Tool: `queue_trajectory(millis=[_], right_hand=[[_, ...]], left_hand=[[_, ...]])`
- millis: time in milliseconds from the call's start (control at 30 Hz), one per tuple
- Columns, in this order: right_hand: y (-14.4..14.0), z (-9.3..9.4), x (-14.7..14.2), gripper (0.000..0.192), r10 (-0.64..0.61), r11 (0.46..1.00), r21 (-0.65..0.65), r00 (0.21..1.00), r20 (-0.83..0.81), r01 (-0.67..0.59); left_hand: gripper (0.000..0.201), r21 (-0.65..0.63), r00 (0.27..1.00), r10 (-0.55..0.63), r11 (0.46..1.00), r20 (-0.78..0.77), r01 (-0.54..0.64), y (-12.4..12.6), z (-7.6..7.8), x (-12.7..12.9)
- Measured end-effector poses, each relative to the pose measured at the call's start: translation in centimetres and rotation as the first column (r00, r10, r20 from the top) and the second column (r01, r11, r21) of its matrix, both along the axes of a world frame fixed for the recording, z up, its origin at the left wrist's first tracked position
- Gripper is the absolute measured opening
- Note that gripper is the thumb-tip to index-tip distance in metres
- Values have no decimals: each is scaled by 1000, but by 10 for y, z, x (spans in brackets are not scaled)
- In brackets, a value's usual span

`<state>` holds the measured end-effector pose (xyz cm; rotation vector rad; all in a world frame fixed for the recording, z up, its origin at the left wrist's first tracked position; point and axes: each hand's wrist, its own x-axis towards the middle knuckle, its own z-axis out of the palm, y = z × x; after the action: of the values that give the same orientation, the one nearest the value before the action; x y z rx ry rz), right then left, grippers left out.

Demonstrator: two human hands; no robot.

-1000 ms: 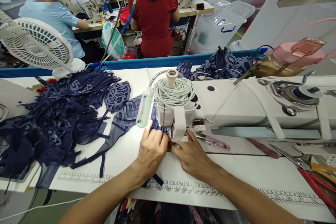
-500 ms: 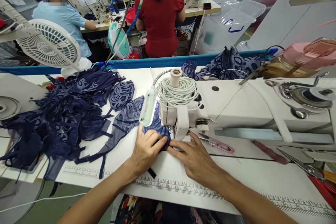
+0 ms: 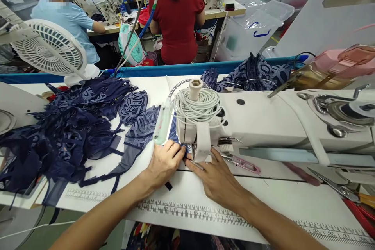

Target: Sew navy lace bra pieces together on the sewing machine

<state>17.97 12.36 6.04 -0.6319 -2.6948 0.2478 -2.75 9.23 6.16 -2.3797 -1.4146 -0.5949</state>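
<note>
A white sewing machine (image 3: pixel 263 111) reaches in from the right, its head over a navy lace bra piece (image 3: pixel 173 129). Just left of the needle area, my left hand (image 3: pixel 164 164) has its fingers curled and pinched on the edge of this piece. My right hand (image 3: pixel 218 177) lies in front of the machine head with fingers stretched out and apart, the fingertips at the fabric edge near the presser foot. The machine head partly hides the needle area and some right fingertips. Beside my left hand hangs a pale green lamp (image 3: pixel 163 125).
A heap of navy bras (image 3: pixel 79 133) covers the table's left. Pink thread snips (image 3: pixel 244 164) and large scissors (image 3: pixel 336 185) lie to the right. A printed ruler (image 3: pixel 199 211) runs along the front edge. A white fan (image 3: pixel 49 47) and co-workers are beyond.
My left hand's index finger, stretched toward the lamp before, is now curled in. Less of the lace piece shows left of the machine head. My right hand has stayed nearly in place.
</note>
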Motion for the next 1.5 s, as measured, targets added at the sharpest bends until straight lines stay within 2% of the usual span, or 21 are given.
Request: queue_trajectory(millis=[100,167,267,400,567,800,933,1000,1067,1167,1267,1400,1500], right_hand=[[-1,2,-1,61,1,1000,-8,1000,-3,-1],[-3,3,-1,61,2,1000,2,1000,-5,-2],[-5,5,-3,57,12,1000,17,1000,-6,-12],[-7,5,-4,53,8,1000,10,1000,-20,-8],[-6,3,-2,52,23,1000,19,999,-44,-22],[-1,2,-1,47,34,999,11,992,-121,-33],[9,1,-1,41,-105,994,-42,961,-257,98],[12,1,-3,42,-139,990,-46,965,-220,132],[12,0,-4,48,-105,995,-19,983,-151,103],[11,-2,-4,58,-49,998,20,994,-98,51],[9,-6,-2,59,-41,998,40,997,-73,44],[9,-13,-1,61,-72,995,60,997,-33,74],[10,-16,-2,67,-128,991,29,992,-5,129]], left_hand=[[23,-71,994,96,993,56,-92,-8,1,6],[25,-113,982,111,989,152,-94,-13,0,6],[24,-130,966,74,991,249,-43,-14,-2,2],[23,-158,976,60,987,208,-27,-13,-3,-2],[26,-160,956,-5,986,294,55,-14,-5,-4],[29,-151,979,-33,986,202,65,-14,-5,-4],[35,-91,995,-42,995,94,51,-20,-1,0],[39,-90,998,-44,995,52,49,-23,1,2],[42,-106,998,-57,993,41,61,-25,4,1],[43,-201,987,-87,973,133,113,-24,9,-6],[43,-298,970,-86,942,227,153,-23,11,-15],[46,-255,982,-115,955,149,151,-23,6,-21],[39,-220,992,-88,970,94,107,-19,2,-21]])
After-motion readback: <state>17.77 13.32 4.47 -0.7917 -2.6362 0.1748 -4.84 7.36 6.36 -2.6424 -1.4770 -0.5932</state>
